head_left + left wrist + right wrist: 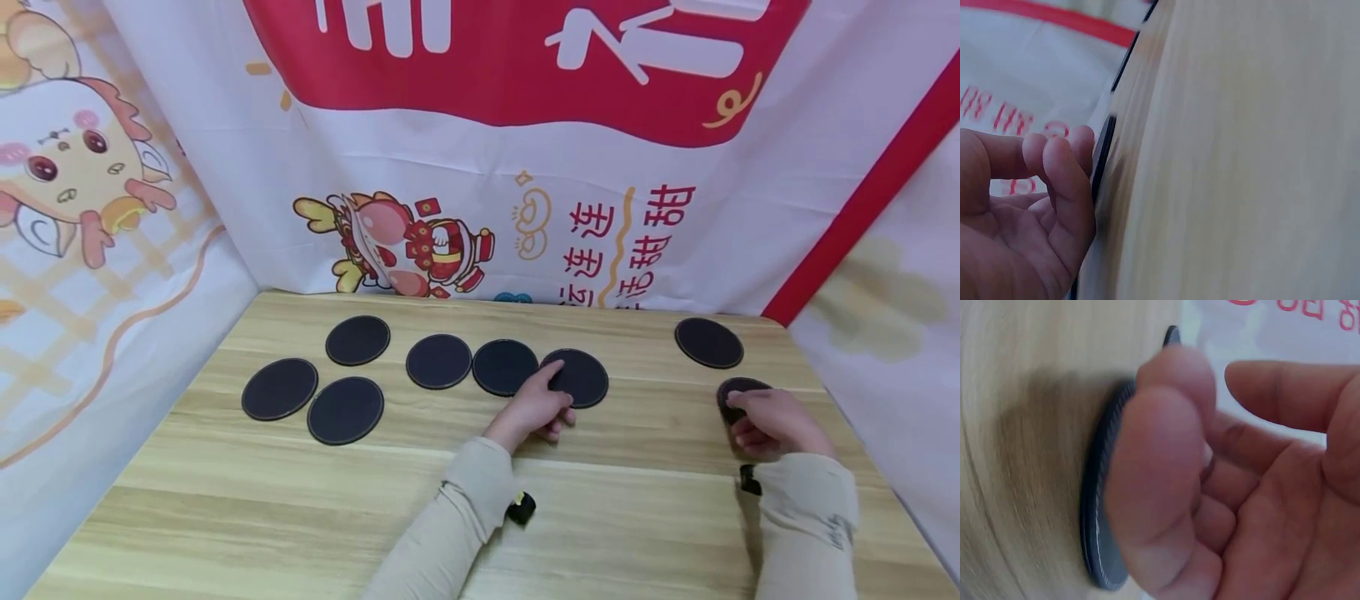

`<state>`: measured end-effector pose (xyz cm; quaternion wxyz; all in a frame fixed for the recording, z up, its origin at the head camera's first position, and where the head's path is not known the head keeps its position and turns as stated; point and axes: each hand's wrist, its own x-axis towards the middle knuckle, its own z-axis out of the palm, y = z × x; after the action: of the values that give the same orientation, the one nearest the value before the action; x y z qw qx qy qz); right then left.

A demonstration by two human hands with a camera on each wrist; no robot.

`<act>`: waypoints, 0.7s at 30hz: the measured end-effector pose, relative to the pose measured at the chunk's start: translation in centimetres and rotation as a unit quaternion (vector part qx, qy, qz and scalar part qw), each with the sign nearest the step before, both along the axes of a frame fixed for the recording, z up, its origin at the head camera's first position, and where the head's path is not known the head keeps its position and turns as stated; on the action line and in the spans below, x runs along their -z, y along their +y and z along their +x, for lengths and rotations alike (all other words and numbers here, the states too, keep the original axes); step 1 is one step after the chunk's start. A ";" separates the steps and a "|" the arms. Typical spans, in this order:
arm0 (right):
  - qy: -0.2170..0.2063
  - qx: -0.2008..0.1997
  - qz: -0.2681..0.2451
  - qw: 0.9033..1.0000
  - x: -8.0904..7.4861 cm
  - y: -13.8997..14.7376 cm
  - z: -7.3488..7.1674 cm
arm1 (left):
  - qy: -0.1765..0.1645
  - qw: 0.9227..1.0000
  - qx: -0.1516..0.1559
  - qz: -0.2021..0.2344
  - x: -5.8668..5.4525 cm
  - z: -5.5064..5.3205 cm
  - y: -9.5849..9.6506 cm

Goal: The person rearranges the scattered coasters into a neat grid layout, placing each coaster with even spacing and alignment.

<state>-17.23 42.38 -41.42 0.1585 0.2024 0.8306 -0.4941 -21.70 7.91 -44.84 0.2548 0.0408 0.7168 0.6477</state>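
Observation:
Several round black coasters lie on the wooden table. My left hand [536, 408] is at the one right of the middle, a coaster [588, 377] that its extended index finger overlaps in the head view. In the left wrist view the other fingers bend loosely beside that coaster's edge [1105, 150]. At the right my right hand [772, 421] is over another coaster [731, 392], covering part of it. The right wrist view shows bent fingers in front of this coaster's stitched rim [1094, 506], with the thumb apart. Whether the hidden fingertips touch it, I cannot tell.
A coaster [708, 342] lies behind my right hand. Left of my left hand are two side by side, one being a coaster [504, 367]; a group including a coaster [346, 410] lies farther left. Printed cloth [465, 142] hangs along the table's back and sides.

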 end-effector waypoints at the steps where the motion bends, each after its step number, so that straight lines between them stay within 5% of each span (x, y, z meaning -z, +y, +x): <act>1: -0.001 0.006 -0.006 1.000 0.0 0.2 0.1 | 0.004 1.000 0.009 0.000 -0.1 0.3 0.7; 7: 0.024 0.003 0.081 0.996 -0.2 1.9 0.6 | 0.013 0.997 0.070 0.024 -1.6 1.8 6.1; 12: 0.017 0.001 0.171 0.985 -0.1 3.2 1.3 | -0.004 0.994 0.098 0.041 -2.2 1.8 12.0; 21: 0.028 0.014 0.102 0.994 1.0 5.0 1.9 | 0.015 0.998 0.055 -0.013 -1.4 1.9 19.1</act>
<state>-15.38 47.37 -42.44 0.1068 0.2154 0.8776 -0.4147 -19.76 26.98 -43.40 0.2795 0.0867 0.7255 0.6229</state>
